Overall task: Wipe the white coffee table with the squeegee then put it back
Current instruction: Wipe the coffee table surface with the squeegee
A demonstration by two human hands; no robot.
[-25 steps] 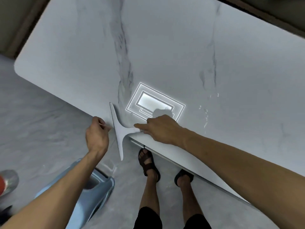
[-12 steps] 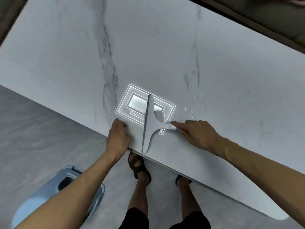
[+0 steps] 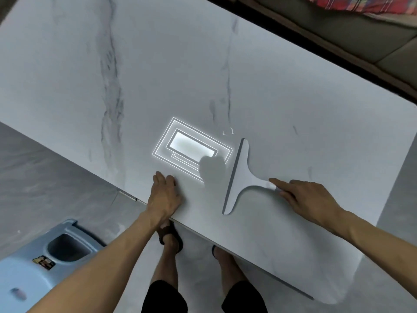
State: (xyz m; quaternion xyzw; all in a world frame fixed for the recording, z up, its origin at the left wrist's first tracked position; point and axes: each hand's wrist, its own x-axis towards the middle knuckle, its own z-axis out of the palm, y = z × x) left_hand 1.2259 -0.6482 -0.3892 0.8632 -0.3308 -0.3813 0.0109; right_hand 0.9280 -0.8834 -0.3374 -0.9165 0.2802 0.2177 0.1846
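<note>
Squeegee flat on white coffee table, blade running away-to-near; handle points toward right hand, fingers pinching its tip. Left hand farther, flat, fingers together.

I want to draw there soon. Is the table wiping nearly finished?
Not yet. The white coffee table looks mostly dry already. Right now the right hand holds the squeegee by its handle, blade on the table; the left hand rests flat near the edge. Remaining: a few droplets beyond the blade's tip, then putting it back.
</note>
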